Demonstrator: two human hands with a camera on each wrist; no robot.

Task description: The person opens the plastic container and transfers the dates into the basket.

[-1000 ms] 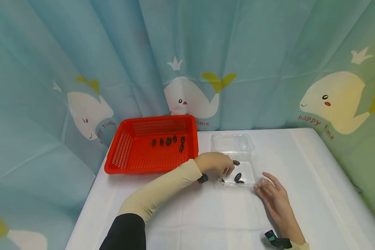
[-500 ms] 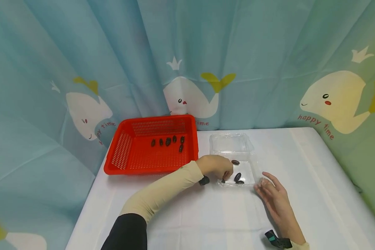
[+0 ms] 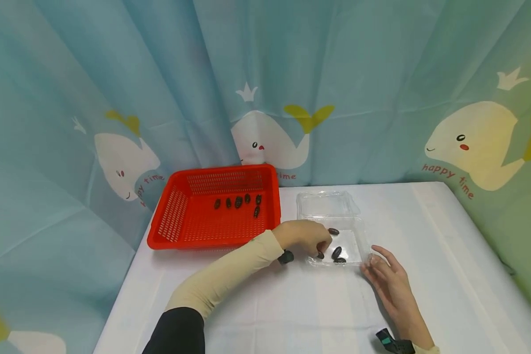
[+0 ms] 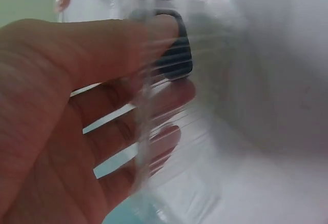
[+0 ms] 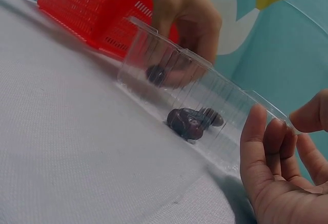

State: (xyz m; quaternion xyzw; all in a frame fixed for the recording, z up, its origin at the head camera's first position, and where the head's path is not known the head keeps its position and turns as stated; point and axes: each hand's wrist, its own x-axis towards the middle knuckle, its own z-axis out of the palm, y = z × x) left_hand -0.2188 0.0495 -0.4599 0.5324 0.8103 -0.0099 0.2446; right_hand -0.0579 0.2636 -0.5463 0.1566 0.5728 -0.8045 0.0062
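Note:
A clear plastic clamshell box (image 3: 351, 242) stands with its lid laid back on the table. My left hand (image 3: 307, 236) reaches down inside its left part, pinching a dark brown date (image 3: 320, 255) between thumb and fingers, low near the bottom. The same date (image 4: 177, 57) shows through the plastic in the left wrist view. Two dates (image 3: 337, 252) lie close together by the front wall, and another date (image 3: 334, 231) lies farther back. At the box's right front corner, my right hand (image 3: 389, 280) grips the rim, thumb on top and fingers against the wall (image 5: 230, 106).
A red plastic basket (image 3: 221, 226) stands left of the box, with several dates (image 3: 238, 202) in a row inside it. My left forearm (image 3: 230, 270) passes in front of the basket's near right corner. A curtain with whales (image 3: 371, 137) hangs behind the white table (image 3: 318, 314).
The left hand's fingers have closed on the date at the box's front left, and that date has shifted slightly to the right. The right hand holds its place on the box.

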